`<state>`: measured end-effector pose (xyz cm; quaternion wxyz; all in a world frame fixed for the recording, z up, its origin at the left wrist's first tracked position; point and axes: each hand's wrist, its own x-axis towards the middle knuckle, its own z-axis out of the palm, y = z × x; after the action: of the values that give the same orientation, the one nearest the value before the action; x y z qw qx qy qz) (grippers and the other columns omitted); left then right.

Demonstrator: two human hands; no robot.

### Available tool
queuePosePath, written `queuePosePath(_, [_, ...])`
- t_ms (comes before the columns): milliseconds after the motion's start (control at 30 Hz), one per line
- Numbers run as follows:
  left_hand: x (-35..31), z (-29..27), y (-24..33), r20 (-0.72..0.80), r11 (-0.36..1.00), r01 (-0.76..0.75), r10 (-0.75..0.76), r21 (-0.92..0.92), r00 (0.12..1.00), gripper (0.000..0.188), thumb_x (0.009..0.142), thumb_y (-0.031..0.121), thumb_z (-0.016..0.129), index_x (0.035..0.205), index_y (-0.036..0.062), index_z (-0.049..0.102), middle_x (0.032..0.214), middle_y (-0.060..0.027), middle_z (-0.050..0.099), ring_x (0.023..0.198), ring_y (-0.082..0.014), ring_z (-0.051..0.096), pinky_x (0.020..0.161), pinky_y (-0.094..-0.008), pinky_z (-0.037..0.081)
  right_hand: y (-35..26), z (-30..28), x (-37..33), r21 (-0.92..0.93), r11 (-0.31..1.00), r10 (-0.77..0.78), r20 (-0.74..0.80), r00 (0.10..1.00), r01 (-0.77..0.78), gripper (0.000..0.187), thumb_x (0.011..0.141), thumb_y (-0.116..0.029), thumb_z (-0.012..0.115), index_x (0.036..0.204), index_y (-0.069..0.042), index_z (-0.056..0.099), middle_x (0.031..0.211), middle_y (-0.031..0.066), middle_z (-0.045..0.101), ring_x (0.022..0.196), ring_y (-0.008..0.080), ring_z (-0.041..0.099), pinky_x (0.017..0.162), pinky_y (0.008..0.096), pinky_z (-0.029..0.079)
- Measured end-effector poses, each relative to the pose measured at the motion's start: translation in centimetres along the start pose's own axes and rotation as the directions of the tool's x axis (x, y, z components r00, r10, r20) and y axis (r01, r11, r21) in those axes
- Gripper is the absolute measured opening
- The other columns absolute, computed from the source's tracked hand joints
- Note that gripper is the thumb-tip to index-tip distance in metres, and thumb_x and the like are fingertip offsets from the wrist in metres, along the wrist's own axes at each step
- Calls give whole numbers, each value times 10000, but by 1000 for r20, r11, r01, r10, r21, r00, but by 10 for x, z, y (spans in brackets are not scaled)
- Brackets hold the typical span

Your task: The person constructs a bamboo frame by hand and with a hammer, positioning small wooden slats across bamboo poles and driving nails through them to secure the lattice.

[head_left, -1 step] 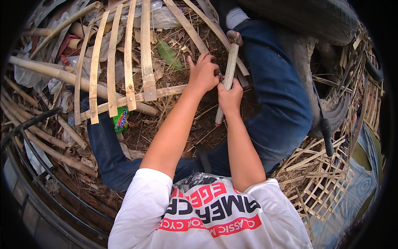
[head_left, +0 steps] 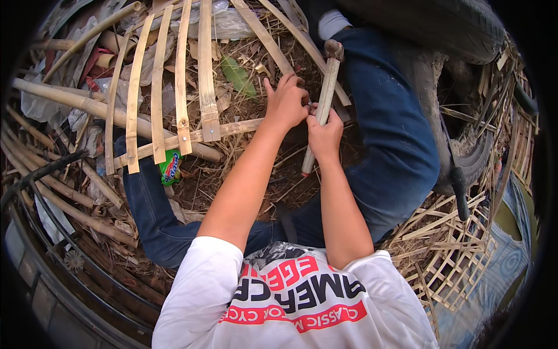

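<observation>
Right hand [head_left: 326,138] grips the hammer [head_left: 329,81], fingers curled round its handle, head toward 12 o'clock; left hand [head_left: 286,103], at the right hand's 10 o'clock, has bent fingers, whether pinching anything cannot be told, with bamboo slats [head_left: 206,75] farther off at 10 o'clock.

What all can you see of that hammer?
The hammer has a rusty-looking brown head and a long, pale handle of uncertain material, reddish at its near end. It slants across the right hand, gripped partway along, head pointing away from the person. The left hand is close beside it; whether they touch is unclear.
</observation>
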<state>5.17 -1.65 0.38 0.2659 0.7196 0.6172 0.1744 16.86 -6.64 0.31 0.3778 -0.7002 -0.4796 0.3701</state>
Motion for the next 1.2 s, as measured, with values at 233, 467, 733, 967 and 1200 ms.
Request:
queuePosePath(233, [4, 5, -4, 40, 999, 38, -38, 3, 998, 80, 740, 195, 721, 749, 115, 724, 1327, -55, 557, 1411, -284, 328, 1090, -742, 105, -21, -1, 11, -20, 1000, 5, -56, 998, -6, 222, 779, -143, 728, 840, 51, 637, 789, 222, 659, 730, 341, 662, 668, 408, 489])
queuePosePath(467, [5, 3, -6, 41, 999, 11, -10, -33, 999, 110, 750, 181, 705, 693, 98, 662, 1330, -47, 552, 1421, -297, 315, 1087, -750, 89, -16, 6, 18, -160, 987, -34, -112, 993, 15, 239, 789, -172, 741, 783, 33, 618, 685, 216, 641, 664, 390, 648, 629, 430, 487])
queuePosePath(733, [0, 1, -16, 43, 992, 19, -14, -121, 999, 65, 740, 195, 724, 764, 137, 705, 1356, -47, 538, 1449, -273, 275, 1077, -768, 80, -16, 7, 19, -169, 985, -45, -91, 995, 29, 223, 783, -161, 738, 814, 35, 636, 680, 196, 652, 641, 341, 664, 618, 413, 496])
queuePosePath(967, [0, -5, -19, 124, 974, 66, -40, -216, 991, 230, 714, 72, 596, 871, 190, 716, 1415, -39, 501, 1470, -265, 236, 1080, -768, 55, -14, 1, 24, -224, 974, -11, -32, 999, 4, 220, 768, -143, 739, 831, 44, 641, 717, 210, 662, 679, 359, 667, 655, 418, 501])
queuePosePath(1200, [-1, -3, -23, 143, 951, 98, -58, -293, 988, 268, 704, 69, 586, 882, 208, 732, 1414, -42, 497, 1478, -247, 212, 1083, -764, 12, -23, -4, 38, -364, 932, 27, 40, 999, -11, 240, 759, -127, 743, 894, 51, 655, 775, 235, 677, 753, 391, 680, 706, 428, 515])
